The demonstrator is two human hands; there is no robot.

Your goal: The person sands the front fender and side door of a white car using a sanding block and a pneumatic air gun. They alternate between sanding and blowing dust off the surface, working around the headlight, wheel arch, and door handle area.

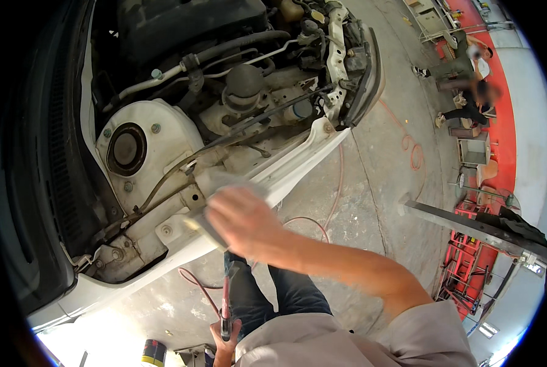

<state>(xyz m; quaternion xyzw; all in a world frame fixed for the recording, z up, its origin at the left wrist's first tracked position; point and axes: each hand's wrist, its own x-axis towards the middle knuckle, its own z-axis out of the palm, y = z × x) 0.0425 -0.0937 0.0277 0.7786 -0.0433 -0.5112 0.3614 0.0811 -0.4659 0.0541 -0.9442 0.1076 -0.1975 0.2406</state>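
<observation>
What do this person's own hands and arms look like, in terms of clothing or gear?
The right hand, motion-blurred, has no visible glove; its forearm is bare, below a short, loose, pale grey-beige sleeve. The left hand is also ungloved; its sleeve is out of sight.

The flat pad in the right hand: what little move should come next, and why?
Perhaps slide the flat pad slightly along the white fender: the right hand holds it over the edge, though blur hides whether it touches; the left hand holds a tool lower down.
</observation>
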